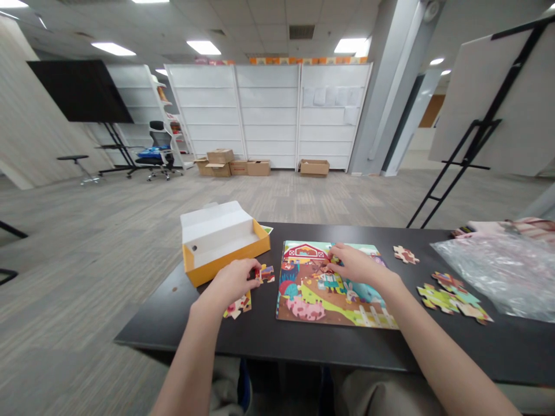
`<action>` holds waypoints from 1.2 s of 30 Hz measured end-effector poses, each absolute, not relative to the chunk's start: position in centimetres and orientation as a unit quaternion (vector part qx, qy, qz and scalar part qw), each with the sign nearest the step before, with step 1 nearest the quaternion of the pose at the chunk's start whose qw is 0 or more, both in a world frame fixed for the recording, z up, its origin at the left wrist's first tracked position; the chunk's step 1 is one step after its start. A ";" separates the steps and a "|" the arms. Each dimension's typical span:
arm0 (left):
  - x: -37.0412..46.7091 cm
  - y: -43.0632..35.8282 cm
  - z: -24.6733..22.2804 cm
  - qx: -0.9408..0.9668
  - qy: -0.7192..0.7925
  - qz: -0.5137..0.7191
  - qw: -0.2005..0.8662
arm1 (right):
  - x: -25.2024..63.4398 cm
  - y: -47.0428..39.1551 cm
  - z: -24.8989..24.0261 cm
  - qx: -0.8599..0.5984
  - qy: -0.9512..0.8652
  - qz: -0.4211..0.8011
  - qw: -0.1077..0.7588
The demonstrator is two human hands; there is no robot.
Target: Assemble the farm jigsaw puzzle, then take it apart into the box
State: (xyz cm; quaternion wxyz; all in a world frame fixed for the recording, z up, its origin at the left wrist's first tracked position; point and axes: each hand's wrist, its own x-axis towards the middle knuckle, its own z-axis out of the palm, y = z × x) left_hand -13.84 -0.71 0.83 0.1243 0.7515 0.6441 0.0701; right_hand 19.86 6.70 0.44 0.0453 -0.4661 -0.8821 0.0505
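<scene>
My left hand [236,282] is closed at the left of the table, thumb and fingers pinched on a jigsaw puzzle piece [259,274]. Right beside its fingertips lies another colourful piece [268,274], and more loose pieces [240,306] are partly hidden beneath the hand. A farm-scene puzzle board [303,292] with a red barn, a pink pig and a white fence lies flat in front of me. Over its upper middle, my right hand [353,264] has thumb and fingers drawn together, touching the picture. What is between them, if anything, I cannot make out.
An open yellow box [225,259] with a white inside stands at the back left. Right of the board lie a single piece [406,255] and a cluster of pieces [451,299]. Clear plastic wrapping [498,271] covers the table's right side.
</scene>
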 end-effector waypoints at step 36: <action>-7.6 0.7 0.1 0.866 0.479 0.137 0.053 | 20.1 6.8 0.0 -0.456 -0.888 0.034 0.042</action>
